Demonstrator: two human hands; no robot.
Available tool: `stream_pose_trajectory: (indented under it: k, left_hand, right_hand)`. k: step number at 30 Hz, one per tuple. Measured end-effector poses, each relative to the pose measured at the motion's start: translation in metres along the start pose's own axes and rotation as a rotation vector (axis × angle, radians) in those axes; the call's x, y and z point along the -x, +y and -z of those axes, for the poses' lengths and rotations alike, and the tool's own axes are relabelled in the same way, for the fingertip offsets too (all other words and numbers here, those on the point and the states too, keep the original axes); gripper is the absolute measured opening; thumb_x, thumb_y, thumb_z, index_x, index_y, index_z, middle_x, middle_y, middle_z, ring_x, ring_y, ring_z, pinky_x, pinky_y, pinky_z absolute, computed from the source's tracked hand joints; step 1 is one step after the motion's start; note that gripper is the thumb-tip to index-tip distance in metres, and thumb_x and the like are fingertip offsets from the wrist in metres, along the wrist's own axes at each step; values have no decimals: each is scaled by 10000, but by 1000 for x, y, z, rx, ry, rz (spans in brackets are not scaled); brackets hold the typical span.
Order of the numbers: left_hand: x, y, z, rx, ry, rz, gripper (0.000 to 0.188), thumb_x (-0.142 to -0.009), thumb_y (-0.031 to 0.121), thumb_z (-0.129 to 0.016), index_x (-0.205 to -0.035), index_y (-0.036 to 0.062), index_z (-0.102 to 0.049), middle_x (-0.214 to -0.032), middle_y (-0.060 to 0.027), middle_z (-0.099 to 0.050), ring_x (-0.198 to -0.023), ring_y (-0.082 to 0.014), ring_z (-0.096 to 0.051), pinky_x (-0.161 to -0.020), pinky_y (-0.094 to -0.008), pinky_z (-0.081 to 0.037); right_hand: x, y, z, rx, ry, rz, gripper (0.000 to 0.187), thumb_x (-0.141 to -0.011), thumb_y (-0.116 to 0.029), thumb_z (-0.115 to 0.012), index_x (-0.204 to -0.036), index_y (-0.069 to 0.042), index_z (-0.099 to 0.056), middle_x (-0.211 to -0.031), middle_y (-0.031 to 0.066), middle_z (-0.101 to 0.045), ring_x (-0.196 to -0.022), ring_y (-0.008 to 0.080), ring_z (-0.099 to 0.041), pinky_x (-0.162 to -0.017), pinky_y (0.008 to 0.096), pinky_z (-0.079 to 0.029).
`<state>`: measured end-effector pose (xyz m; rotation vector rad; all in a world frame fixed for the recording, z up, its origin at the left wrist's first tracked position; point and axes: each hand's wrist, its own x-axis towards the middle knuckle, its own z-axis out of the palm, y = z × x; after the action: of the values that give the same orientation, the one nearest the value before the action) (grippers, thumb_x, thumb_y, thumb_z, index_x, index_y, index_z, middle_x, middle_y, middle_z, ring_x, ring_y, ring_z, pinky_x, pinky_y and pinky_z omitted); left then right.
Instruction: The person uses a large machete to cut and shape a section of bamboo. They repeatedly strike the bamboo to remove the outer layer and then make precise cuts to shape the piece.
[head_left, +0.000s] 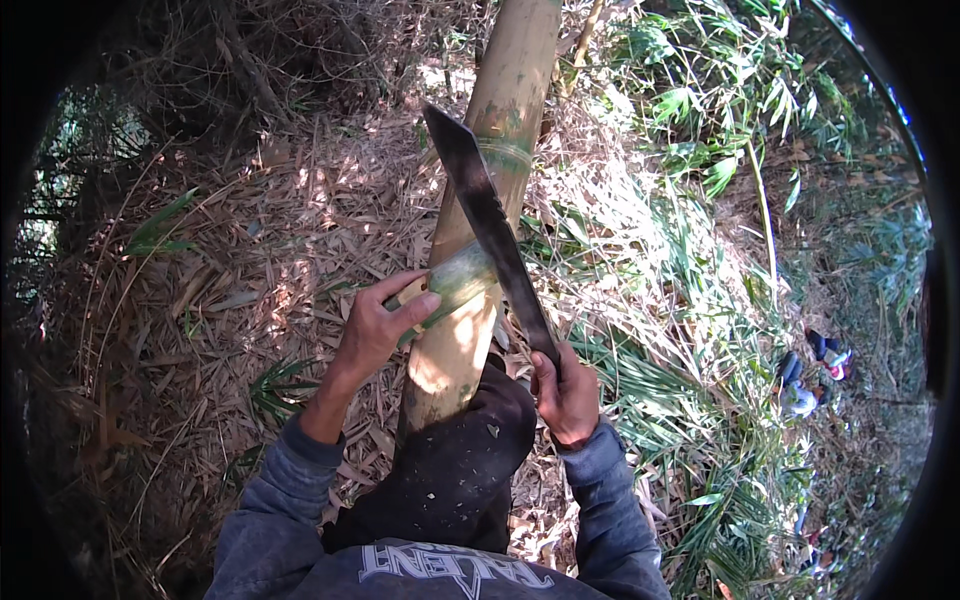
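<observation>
My left hand grips a short green piece of bamboo, thumb on top and fingers at its left end. The piece lies across a thick yellowish bamboo pole, which slants away from my knee toward the top of the view. In my right hand is the handle of a machete, the fingers closed round it. The dark machete blade points up and to the left, passing over the right end of the short piece. Whether the edge touches that piece, I cannot tell.
My dark-trousered leg is at the pole's near end. Dry bamboo leaves cover the ground on the left, with cut green leafy branches on the right. Tangled twigs stand behind. Small blue and white shapes at far right are unclear.
</observation>
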<state>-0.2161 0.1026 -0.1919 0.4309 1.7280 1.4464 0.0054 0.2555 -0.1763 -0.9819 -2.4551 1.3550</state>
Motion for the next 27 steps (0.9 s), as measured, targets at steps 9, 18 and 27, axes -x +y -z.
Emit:
stream_pose_trajectory:
  k: [9,18,27]
  left_hand:
    - [-4,-25,16,23,90,-109,483,-826,322,-795,-1164,3,-666,-1019,-91,-700,-910,-147,-656,-799,-293,-544]
    - [-3,-24,1,-139,-143,-102,753,-903,583,-622,-1365,-5,-539,-1083,-118,-681,-935,-165,-626,-883,-349,-487]
    - [-8,-42,-6,-224,43,-164,762,-901,591,-602,-1387,9,-526,-1210,-162,-644,-1051,-215,-614,-961,-356,-461]
  right_hand:
    - [4,2,-1,-512,48,-284,139,-959,-136,-576,-1024,-28,-633,-652,82,-594,-527,211,-553,-503,340,-427]
    - [20,53,-40,-190,280,26,414,-980,-396,-567,-796,-28,-614,-612,38,-543,-547,170,-499,-524,347,-395]
    - [49,40,-9,-293,151,116,432,-976,-326,-572,-1234,19,-599,-671,32,-581,-565,103,-492,-496,272,-396]
